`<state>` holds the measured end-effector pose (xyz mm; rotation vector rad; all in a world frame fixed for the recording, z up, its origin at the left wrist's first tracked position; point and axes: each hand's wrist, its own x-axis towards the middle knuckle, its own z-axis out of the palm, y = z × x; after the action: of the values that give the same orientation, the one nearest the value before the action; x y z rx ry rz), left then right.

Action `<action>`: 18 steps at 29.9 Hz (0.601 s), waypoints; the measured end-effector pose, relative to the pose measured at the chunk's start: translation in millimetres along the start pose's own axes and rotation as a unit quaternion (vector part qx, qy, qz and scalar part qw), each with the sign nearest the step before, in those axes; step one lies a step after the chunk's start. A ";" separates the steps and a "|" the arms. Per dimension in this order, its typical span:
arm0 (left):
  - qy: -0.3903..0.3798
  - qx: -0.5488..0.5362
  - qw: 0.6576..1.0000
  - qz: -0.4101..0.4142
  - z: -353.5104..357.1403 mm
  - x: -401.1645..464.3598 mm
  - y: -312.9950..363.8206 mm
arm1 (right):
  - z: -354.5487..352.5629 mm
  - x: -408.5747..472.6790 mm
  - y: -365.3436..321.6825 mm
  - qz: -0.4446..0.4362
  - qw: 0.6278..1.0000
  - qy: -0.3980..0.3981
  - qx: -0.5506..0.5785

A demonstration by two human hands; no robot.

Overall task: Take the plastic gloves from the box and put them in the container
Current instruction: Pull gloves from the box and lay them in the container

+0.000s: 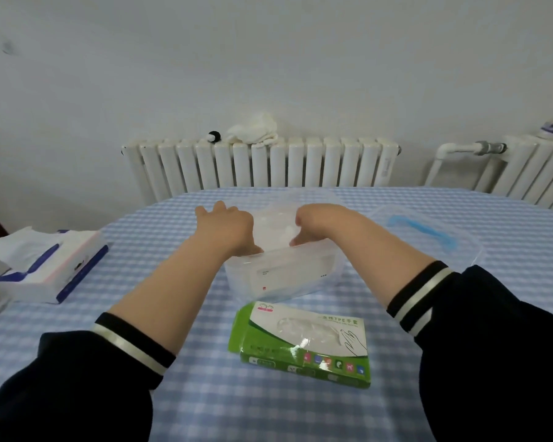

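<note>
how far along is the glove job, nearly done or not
Mostly done: the green glove box lies flat, apart from the clear container. In hand: both the left hand and right hand press pale gloves inside. Left: the blue-handled lid still lies aside.

Two bare forearms in view, each emerging from a dark navy, near-black long sleeve pushed up short of the wrist. Left sleeve point(77, 387) and right sleeve point(498, 339) end in matching ribbed cuffs — dark bands split by a single pale, off-white stripe running round the arm. Left hand point(227, 228) and right hand point(310, 224) are uncovered — no rings, watch or gloves visible.
</note>
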<state>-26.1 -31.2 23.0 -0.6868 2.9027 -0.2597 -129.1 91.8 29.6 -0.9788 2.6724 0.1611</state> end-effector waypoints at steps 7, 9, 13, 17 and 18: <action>0.005 -0.050 0.998 0.032 0.4 -1.3 -8.1 | 3.5 1.2 7.3 -0.017 0.998 0.035 0.050; 0.094 -0.104 0.990 0.022 1.5 -7.3 -10.2 | 0.8 -5.8 14.0 -0.015 0.989 0.100 0.104; 0.386 -0.260 0.880 0.094 24.4 -32.0 -0.3 | 10.6 -38.3 22.0 -0.031 0.937 0.294 0.185; 0.456 -0.302 0.806 0.227 57.0 -78.2 25.7 | 47.1 -88.6 17.6 -0.133 0.849 0.428 0.279; 0.434 -0.290 0.816 0.247 68.7 -86.5 31.6 | 58.6 -98.3 17.3 -0.143 0.862 0.389 0.292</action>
<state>49.3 26.8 -41.5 0.2975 3.9232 0.5606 -55.3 177.2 4.1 -1.3883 2.8243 -1.2878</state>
